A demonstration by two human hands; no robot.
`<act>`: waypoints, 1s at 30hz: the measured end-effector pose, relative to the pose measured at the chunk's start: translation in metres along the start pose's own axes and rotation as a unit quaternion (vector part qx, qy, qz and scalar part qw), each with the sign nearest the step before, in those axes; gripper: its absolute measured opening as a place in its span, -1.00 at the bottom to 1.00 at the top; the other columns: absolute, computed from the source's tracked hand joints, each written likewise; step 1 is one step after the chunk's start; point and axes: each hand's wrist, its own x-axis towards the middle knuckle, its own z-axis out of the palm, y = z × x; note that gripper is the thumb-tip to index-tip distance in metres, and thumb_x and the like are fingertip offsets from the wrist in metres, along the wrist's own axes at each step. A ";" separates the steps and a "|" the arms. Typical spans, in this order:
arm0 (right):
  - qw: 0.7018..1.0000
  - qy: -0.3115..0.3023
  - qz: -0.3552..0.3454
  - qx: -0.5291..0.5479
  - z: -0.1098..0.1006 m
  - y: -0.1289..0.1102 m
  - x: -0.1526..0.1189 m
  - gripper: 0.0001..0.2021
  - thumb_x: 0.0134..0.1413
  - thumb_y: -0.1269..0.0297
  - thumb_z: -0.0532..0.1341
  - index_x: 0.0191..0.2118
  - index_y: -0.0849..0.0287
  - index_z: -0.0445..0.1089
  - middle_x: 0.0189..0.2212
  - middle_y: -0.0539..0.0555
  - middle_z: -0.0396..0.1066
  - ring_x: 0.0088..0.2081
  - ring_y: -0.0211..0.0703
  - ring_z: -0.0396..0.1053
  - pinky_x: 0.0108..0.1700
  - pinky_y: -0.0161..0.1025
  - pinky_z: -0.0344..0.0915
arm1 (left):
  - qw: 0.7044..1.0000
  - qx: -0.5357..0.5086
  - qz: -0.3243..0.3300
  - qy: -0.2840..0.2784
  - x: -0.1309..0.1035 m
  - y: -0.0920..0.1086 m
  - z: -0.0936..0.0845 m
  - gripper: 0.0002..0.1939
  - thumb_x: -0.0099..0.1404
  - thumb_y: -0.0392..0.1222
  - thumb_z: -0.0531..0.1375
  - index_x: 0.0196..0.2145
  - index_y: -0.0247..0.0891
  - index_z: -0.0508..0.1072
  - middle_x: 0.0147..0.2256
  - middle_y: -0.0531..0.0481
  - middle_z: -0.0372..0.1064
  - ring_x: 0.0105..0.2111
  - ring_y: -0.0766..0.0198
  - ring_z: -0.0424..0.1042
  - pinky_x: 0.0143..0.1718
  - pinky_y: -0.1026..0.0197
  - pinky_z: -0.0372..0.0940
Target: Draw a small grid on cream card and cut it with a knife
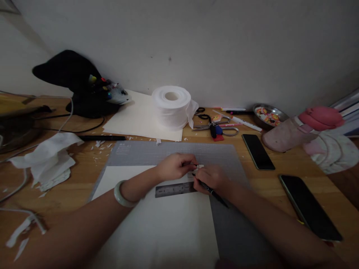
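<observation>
My left hand (177, 166), with a pale bangle (121, 193) on its wrist, is closed in a pinch over the top right part of a large white sheet (157, 228). Between its fingertips and my right hand is a tiny piece, too small to make out. My right hand (209, 178) is wrapped round a black pen (214, 194), whose back end points down to the right. A metal ruler (174, 189) lies on the sheet, its right end by my right hand. Under the sheet is a grey cutting mat (230, 160). A small drawn rectangle shows between the hands.
Behind the mat are a white tissue roll (171, 108), scissors (207, 127) and a metal bowl (270, 116). Two phones (258, 152) (310, 207) and a pink-lidded bottle (291, 130) lie at the right. Crumpled tissue (53, 158) and paper scraps lie at the left.
</observation>
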 end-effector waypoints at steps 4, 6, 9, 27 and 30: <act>0.994 0.025 -0.061 -0.088 -0.002 -0.007 0.007 -0.73 0.09 0.51 -0.07 -0.58 0.16 0.15 -0.66 -0.05 0.26 -0.61 -0.30 0.16 -0.53 -0.31 0.00 | 1.000 -0.012 0.001 -0.003 -0.001 -0.001 0.001 -0.90 0.24 -0.27 0.08 -0.33 -0.28 0.40 -0.42 0.07 0.42 -0.43 0.38 0.35 -0.40 0.36 0.19; 0.989 0.034 -0.060 -0.130 -0.001 -0.011 0.008 -0.74 0.09 0.50 -0.07 -0.56 0.16 0.17 -0.67 -0.04 0.26 -0.61 -0.28 0.17 -0.53 -0.29 -0.02 | 1.000 -0.012 -0.004 -0.004 -0.001 -0.002 0.002 -0.89 0.24 -0.26 0.08 -0.33 -0.29 0.39 -0.43 0.07 0.42 -0.44 0.38 0.34 -0.41 0.37 0.18; 0.986 0.032 -0.052 -0.156 0.000 -0.015 0.008 -0.76 0.07 0.52 -0.06 -0.55 0.16 0.16 -0.67 -0.04 0.26 -0.62 -0.27 0.18 -0.54 -0.29 -0.04 | 1.000 -0.009 -0.004 -0.004 -0.001 -0.002 0.003 -0.89 0.25 -0.25 0.08 -0.33 -0.29 0.40 -0.44 0.06 0.41 -0.45 0.38 0.34 -0.42 0.37 0.18; 0.987 0.002 0.003 -0.158 -0.002 -0.017 0.010 -0.79 0.11 0.48 -0.06 -0.50 0.17 0.16 -0.62 0.01 0.30 -0.58 -0.24 0.22 -0.53 -0.28 -0.01 | 1.000 0.004 -0.006 -0.012 -0.001 0.000 0.001 -0.89 0.23 -0.28 0.08 -0.33 -0.28 0.40 -0.45 0.07 0.41 -0.47 0.38 0.33 -0.43 0.37 0.18; 0.989 -0.007 0.001 -0.146 -0.001 -0.016 0.009 -0.79 0.13 0.47 -0.07 -0.49 0.18 0.17 -0.60 0.02 0.31 -0.57 -0.25 0.22 -0.53 -0.29 -0.01 | 1.000 -0.005 -0.005 -0.011 -0.001 -0.001 0.001 -0.88 0.24 -0.27 0.07 -0.33 -0.28 0.40 -0.44 0.06 0.41 -0.46 0.37 0.33 -0.42 0.36 0.19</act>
